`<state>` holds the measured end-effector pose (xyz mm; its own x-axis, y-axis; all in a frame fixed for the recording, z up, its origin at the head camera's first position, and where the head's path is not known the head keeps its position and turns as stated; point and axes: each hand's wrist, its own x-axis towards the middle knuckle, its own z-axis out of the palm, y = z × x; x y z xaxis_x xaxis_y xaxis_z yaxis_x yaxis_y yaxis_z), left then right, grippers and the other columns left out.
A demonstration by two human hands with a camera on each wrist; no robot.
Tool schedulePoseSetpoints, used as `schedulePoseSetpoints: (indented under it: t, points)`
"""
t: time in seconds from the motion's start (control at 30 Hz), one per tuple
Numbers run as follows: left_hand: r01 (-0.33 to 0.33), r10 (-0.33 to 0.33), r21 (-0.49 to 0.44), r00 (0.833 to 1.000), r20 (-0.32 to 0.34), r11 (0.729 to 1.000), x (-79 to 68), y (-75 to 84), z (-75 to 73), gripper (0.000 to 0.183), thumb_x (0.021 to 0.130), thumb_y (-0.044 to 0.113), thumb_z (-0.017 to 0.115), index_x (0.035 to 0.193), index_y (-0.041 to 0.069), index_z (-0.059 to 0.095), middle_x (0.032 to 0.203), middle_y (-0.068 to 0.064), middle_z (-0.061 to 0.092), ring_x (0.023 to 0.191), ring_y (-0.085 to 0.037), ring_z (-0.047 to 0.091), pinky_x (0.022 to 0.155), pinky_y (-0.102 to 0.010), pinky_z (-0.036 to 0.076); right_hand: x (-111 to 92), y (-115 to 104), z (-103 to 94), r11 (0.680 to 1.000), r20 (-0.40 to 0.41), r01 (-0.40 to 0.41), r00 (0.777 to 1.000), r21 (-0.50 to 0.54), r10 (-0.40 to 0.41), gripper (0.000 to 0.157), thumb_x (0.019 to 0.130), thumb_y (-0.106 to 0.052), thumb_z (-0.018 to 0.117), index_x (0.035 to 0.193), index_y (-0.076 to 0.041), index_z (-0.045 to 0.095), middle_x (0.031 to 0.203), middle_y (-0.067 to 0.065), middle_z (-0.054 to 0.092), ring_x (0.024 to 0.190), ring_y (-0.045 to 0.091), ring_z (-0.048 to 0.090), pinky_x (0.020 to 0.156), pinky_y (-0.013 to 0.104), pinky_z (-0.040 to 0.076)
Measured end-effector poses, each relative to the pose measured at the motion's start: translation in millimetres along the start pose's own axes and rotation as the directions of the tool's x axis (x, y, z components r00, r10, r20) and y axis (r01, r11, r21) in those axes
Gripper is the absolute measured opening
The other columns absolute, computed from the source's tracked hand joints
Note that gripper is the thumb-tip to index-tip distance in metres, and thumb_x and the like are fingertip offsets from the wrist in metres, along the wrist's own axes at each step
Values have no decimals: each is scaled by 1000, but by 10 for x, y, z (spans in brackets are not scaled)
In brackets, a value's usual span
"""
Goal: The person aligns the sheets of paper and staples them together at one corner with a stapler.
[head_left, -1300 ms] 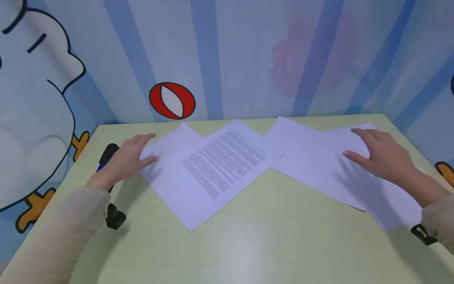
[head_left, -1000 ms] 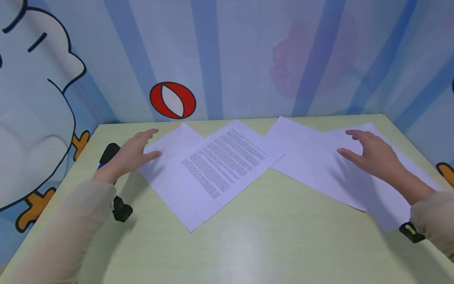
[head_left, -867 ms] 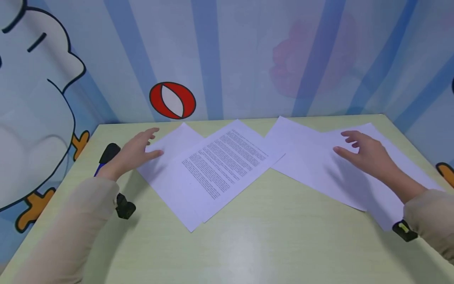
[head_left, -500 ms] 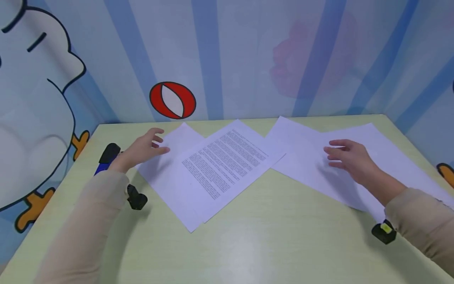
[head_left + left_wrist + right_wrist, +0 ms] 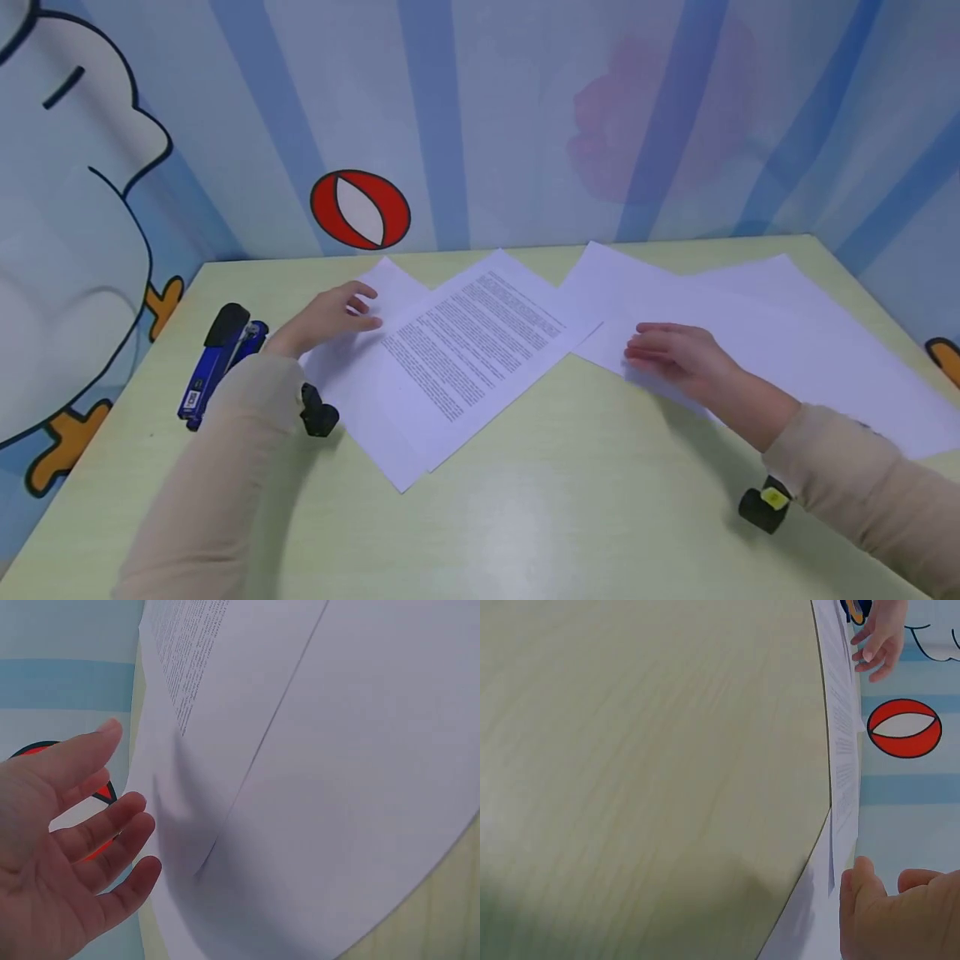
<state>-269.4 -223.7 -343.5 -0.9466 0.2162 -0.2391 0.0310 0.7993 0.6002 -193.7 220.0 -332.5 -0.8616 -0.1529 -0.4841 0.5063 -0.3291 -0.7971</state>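
Note:
My left hand (image 5: pixel 326 321) hovers over a blank white sheet (image 5: pixel 360 429), its fingers loosely bent with nothing between them; the left wrist view shows the same hand (image 5: pixel 67 847) beside the paper. Partly covering that sheet is a printed page (image 5: pixel 480 346) with dense lines of text, set at an angle. Over the near edge of the right-hand papers, my right hand (image 5: pixel 686 358) hangs with fingers relaxed and holding nothing. Those papers are a blank sheet (image 5: pixel 622 287) and another blank sheet (image 5: pixel 817 358) overlapping it. In the right wrist view, part of the right hand (image 5: pixel 907 915) shows at the lower corner.
A blue and black stapler (image 5: pixel 221 358) lies on the left of the pale table (image 5: pixel 495 533), beside the left forearm. Behind the table rises a blue striped wall (image 5: pixel 517 125) with a red and white ball picture (image 5: pixel 360 210). Small black devices hang under both wrists.
Both hands have moved inward: the left toward the right, the right leftward and nearer. The fingers have bent a little more. The stapler, partly hidden before, now shows more fully; the papers lie as before.

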Motion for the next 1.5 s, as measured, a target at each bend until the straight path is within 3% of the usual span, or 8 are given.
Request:
schedulePoseSetpoints:
  t: [0.3, 0.63, 0.9, 1.1, 1.3, 1.5]
  points:
    - [-16, 16, 21, 1000, -14, 1000, 40, 70, 43, 43, 92, 24, 59, 128, 4, 48, 122, -20, 51, 109, -34, 47, 93, -48, 41, 5, 212, 307, 999, 18, -5, 1000, -34, 5, 60, 91, 7, 47, 143, 10, 18, 75, 7, 67, 72, 14, 66, 71, 27, 54]
    - [12, -13, -34, 999, -32, 999, 153, 148, 159, 39, 92, 25, 58, 126, 9, 50, 119, -17, 51, 108, -31, 46, 94, -47, 40, -53, 381, 432, 999, -17, -39, 999, -28, 39, 54, 92, 5, 43, 141, 13, 20, 75, 7, 66, 73, 13, 65, 78, 31, 53]
    - [31, -32, -16, 999, -29, 999, 175, 201, 184, 42, 90, 24, 61, 126, 6, 51, 116, -17, 52, 105, -31, 46, 93, -46, 40, -40, 403, 564, 996, -18, -80, 997, 47, 81, 53, 93, 4, 42, 142, 10, 21, 78, 10, 64, 76, 16, 65, 82, 35, 51]
    - [70, -70, 5, 997, -21, 998, 176, 204, 198, 53, 83, 27, 70, 128, 8, 50, 119, -17, 51, 105, -31, 46, 93, -45, 41, -21, 450, 629, 986, -55, -83, 994, 148, 92, 51, 94, 4, 42, 141, 8, 24, 76, 11, 63, 73, 17, 64, 81, 36, 52]
    - [85, -85, 39, 996, -13, 996, 204, 193, 221, 58, 77, 22, 76, 128, 10, 50, 120, -15, 50, 107, -30, 46, 97, -45, 40, -21, 475, 702, 977, -46, -92, 994, 194, 103, 31, 93, 4, 42, 125, 7, 40, 77, 12, 62, 74, 19, 64, 94, 42, 40]
    - [89, -89, 54, 996, 1, 995, 215, 210, 233, 52, 80, 14, 74, 126, 8, 51, 115, -16, 50, 105, -29, 45, 97, -43, 40, -6, 498, 743, 975, -52, -92, 993, 203, 105, 22, 92, 5, 42, 114, 5, 44, 79, 12, 61, 75, 18, 64, 98, 43, 36]
